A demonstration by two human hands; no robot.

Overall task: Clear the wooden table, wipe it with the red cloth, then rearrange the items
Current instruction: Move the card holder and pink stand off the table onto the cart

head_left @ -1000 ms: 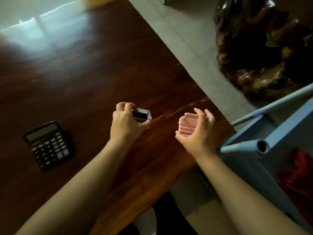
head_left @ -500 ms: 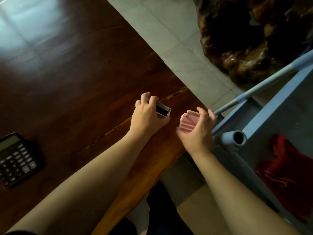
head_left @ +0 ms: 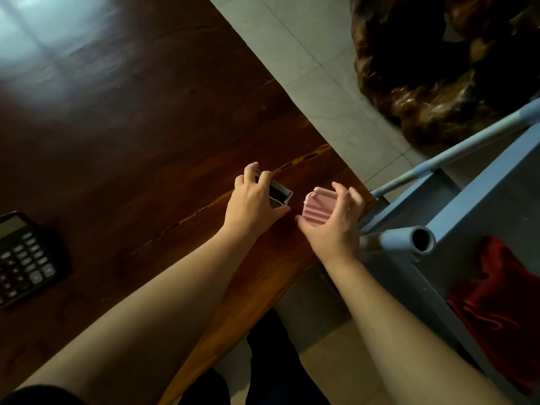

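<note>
Over the right end of the dark wooden table (head_left: pixel 122 135), my left hand (head_left: pixel 251 203) grips a small grey open-topped box (head_left: pixel 279 195). Just to its right, my right hand (head_left: pixel 336 223) holds a small pink ribbed holder (head_left: pixel 317 207) above the table's corner. A black calculator (head_left: pixel 24 255) lies on the table at the far left. The red cloth (head_left: pixel 502 305) lies crumpled on the blue cart's (head_left: pixel 479 206) shelf at the right.
The blue cart's open tube end (head_left: pixel 420 238) sticks out close to my right wrist. A big dark carved wooden root piece (head_left: pixel 438 68) stands on the tiled floor (head_left: pixel 306 54) at the upper right. My dark trousers show below the table edge.
Both hands with their items have shifted right, toward the table's corner and the cart. The view has turned right, so the calculator has slid to the left edge.
</note>
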